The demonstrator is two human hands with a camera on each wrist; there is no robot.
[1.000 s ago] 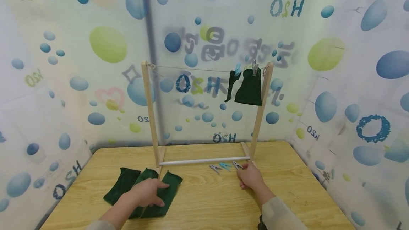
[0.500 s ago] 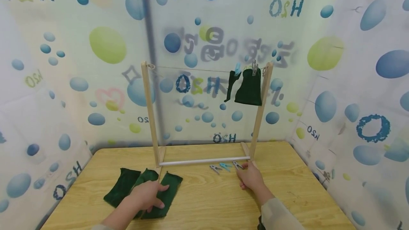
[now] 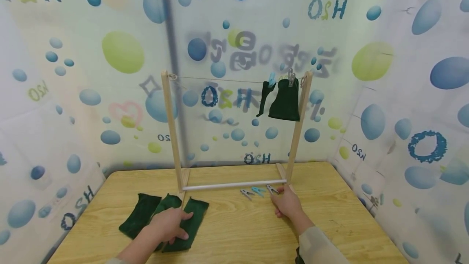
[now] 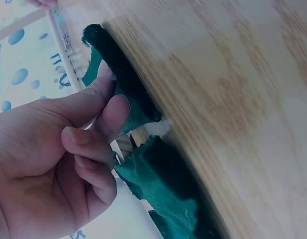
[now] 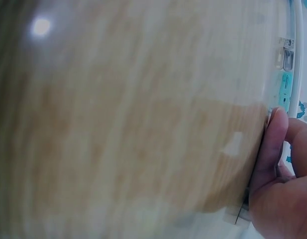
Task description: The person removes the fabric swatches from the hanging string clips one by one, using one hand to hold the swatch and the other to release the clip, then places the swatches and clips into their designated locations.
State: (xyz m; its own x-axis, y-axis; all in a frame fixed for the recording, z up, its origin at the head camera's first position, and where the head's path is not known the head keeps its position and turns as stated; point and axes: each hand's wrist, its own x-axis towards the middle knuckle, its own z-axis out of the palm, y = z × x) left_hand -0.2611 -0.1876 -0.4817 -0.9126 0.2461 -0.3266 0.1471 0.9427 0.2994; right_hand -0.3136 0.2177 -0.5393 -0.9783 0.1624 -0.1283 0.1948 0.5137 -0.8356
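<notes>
My left hand rests on the middle and right of several dark green cloth pieces. Its index finger and thumb lie spread apart over the right-hand cloth; in the left wrist view the fingertips touch a green cloth, its other fingers loosely curled. A second green cloth lies below. My right hand pinches the near end of a grey clothespin, mostly hidden by the thumb in the right wrist view. Beside it lie a blue clothespin and another grey clothespin.
Behind the hands stands a wooden drying rack with a string and a white bottom bar. A narrow green cloth and a wider green cloth hang clipped at its right end. Patterned curtains surround the wooden table.
Over the last second my left hand has shifted slightly to the right on the cloth. My right hand stays at the grey clothespin.
</notes>
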